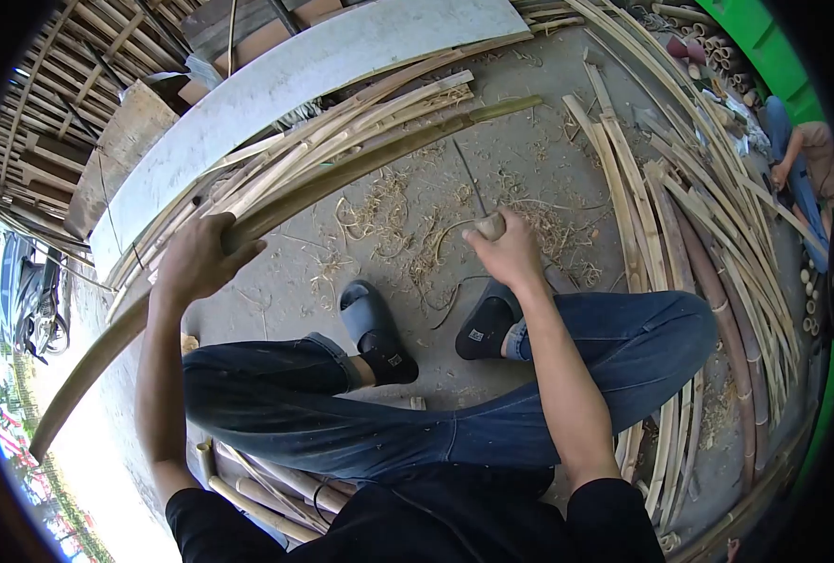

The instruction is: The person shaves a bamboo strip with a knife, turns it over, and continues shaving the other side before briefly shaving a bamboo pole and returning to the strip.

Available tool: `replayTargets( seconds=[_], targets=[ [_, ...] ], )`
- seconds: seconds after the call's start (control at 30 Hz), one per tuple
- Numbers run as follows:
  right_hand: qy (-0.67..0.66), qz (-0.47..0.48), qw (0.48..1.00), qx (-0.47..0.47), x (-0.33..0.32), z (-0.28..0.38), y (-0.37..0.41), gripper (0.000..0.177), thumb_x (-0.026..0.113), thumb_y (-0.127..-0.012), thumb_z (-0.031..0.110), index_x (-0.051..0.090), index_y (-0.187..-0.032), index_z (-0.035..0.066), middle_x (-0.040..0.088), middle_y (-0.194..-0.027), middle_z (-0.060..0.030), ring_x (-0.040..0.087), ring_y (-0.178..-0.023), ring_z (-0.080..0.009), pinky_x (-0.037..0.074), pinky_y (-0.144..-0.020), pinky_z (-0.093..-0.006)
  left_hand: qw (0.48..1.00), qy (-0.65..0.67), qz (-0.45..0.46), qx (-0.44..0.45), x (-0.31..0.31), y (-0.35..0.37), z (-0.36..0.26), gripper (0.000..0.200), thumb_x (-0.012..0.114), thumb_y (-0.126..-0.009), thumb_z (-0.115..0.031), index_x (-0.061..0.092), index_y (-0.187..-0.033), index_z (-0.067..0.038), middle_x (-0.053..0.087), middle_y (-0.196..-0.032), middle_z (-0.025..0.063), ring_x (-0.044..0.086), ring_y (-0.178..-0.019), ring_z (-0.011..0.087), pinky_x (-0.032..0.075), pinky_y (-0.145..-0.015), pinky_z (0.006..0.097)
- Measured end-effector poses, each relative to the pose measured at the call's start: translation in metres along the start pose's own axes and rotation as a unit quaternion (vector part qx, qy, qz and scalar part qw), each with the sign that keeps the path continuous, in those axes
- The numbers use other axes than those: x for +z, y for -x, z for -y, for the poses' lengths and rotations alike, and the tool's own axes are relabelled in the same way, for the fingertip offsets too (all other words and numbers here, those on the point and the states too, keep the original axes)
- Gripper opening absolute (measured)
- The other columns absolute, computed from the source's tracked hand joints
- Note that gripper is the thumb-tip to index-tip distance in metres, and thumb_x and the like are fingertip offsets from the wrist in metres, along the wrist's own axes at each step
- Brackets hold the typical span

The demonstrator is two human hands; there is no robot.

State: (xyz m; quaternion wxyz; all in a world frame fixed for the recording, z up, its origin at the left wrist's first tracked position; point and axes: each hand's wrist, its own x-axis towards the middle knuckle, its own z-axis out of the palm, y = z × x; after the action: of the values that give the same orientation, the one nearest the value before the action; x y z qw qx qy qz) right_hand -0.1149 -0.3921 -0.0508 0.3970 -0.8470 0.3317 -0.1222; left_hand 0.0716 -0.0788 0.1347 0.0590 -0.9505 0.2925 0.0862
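My left hand (195, 261) is wrapped round a long greenish-brown bamboo strip (342, 176). The strip slants from the lower left up to the upper right, curved by the lens, passing in front of my knees. My right hand (509, 253) is closed round the pale, rounded handle of a knife (470, 178). Its thin dark blade points forward and slightly left, with the tip a little short of the strip and apart from it. Curly bamboo shavings (379, 220) lie on the ground beyond my feet, between the two hands.
Split bamboo strips (342, 131) are stacked ahead beside a white board (276, 80). More strips and poles (666, 235) lie along my right. A person (806, 169) is at the far right, near a green panel (764, 47). A motorbike (32, 291) stands at the left.
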Motion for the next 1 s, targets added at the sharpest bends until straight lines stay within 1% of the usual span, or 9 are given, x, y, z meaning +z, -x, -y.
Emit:
replayTargets(
  seconds=[0.17,0.27,0.43,0.57,0.67,0.8,0.87,0.93,1.0],
  targets=[
    [0.004,0.155,0.984,-0.085,0.040,0.074,0.008,0.047,0.076,-0.075,0.041,0.061,-0.089,-0.002,0.068,-0.083,-0.0228,0.070,-0.081,-0.0382,0.054,-0.076,-0.0459,0.997,-0.057,-0.042,-0.002,0.058,0.006,0.001,0.044,0.069,-0.087,-0.048,0.061,-0.088,-0.004,0.067,-0.069,0.0165,0.068,-0.066,0.0351,0.053,-0.062,0.0469],
    [0.114,0.126,0.974,-0.148,0.084,0.079,-0.011,0.044,0.075,-0.076,0.039,0.061,-0.090,0.000,0.068,-0.079,-0.0204,0.070,-0.079,-0.0373,0.054,-0.075,-0.0453,0.998,-0.057,-0.016,-0.022,0.063,0.004,0.008,0.041,0.069,-0.088,-0.046,0.061,-0.087,-0.006,0.066,-0.067,0.0164,0.068,-0.065,0.0347,0.054,-0.062,0.0474],
    [0.115,0.177,0.977,0.031,0.096,0.021,-0.123,0.045,0.075,-0.080,0.038,0.065,-0.101,-0.001,0.070,-0.091,-0.0199,0.070,-0.088,-0.0330,0.055,-0.078,-0.0463,1.000,-0.007,0.028,0.006,0.091,0.008,0.040,0.041,0.068,-0.088,-0.044,0.061,-0.086,-0.004,0.065,-0.065,0.0185,0.067,-0.063,0.0371,0.054,-0.065,0.0482],
    [0.244,0.080,0.953,0.162,0.084,-0.034,-0.205,0.046,0.074,-0.080,0.037,0.070,-0.110,0.003,0.071,-0.108,-0.0188,0.067,-0.105,-0.0346,0.053,-0.087,-0.0434,0.993,0.073,0.091,-0.011,0.111,0.011,0.042,0.042,0.069,-0.087,-0.043,0.063,-0.087,-0.001,0.064,-0.065,0.0206,0.066,-0.064,0.0400,0.053,-0.066,0.0494],
    [0.301,0.100,0.936,0.151,0.075,-0.044,-0.230,0.045,0.073,-0.079,0.037,0.071,-0.109,0.004,0.071,-0.109,-0.0180,0.067,-0.106,-0.0334,0.052,-0.090,-0.0427,0.992,0.074,0.100,-0.028,0.114,0.008,0.045,0.042,0.070,-0.086,-0.043,0.064,-0.085,-0.001,0.064,-0.064,0.0211,0.066,-0.065,0.0405,0.053,-0.066,0.0495],
    [0.284,0.228,0.930,-0.043,0.098,0.020,-0.151,0.032,0.069,-0.084,0.027,0.065,-0.099,-0.001,0.067,-0.079,-0.0135,0.066,-0.068,-0.0235,0.055,-0.066,-0.0409,0.988,0.113,0.104,-0.016,0.121,-0.002,0.062,0.040,0.073,-0.083,-0.038,0.063,-0.080,0.000,0.063,-0.065,0.0215,0.064,-0.065,0.0418,0.051,-0.065,0.0487],
    [0.249,0.307,0.911,-0.116,0.107,0.043,-0.104,0.028,0.066,-0.085,0.024,0.063,-0.098,-0.001,0.062,-0.071,-0.0092,0.063,-0.064,-0.0224,0.055,-0.064,-0.0387,0.983,0.132,0.125,-0.041,0.131,-0.007,0.072,0.038,0.075,-0.081,-0.034,0.062,-0.081,0.001,0.060,-0.066,0.0243,0.061,-0.069,0.0447,0.047,-0.066,0.0509],
    [0.258,0.244,0.905,-0.233,0.115,0.019,-0.090,0.026,0.065,-0.085,0.023,0.063,-0.096,0.000,0.063,-0.071,-0.0107,0.065,-0.066,-0.0241,0.054,-0.065,-0.0391,0.986,0.114,0.112,-0.041,0.140,-0.007,0.080,0.034,0.074,-0.081,-0.031,0.061,-0.081,0.000,0.060,-0.066,0.0243,0.061,-0.069,0.0447,0.047,-0.066,0.0511],
    [0.271,0.298,0.914,-0.041,0.109,0.002,-0.118,0.029,0.068,-0.082,0.026,0.065,-0.096,0.001,0.068,-0.078,-0.0160,0.069,-0.075,-0.0304,0.055,-0.072,-0.0431,0.990,0.090,0.098,-0.038,0.143,-0.010,0.086,0.030,0.073,-0.080,-0.027,0.061,-0.081,0.000,0.060,-0.066,0.0243,0.061,-0.068,0.0447,0.047,-0.066,0.0512]
  ],
)
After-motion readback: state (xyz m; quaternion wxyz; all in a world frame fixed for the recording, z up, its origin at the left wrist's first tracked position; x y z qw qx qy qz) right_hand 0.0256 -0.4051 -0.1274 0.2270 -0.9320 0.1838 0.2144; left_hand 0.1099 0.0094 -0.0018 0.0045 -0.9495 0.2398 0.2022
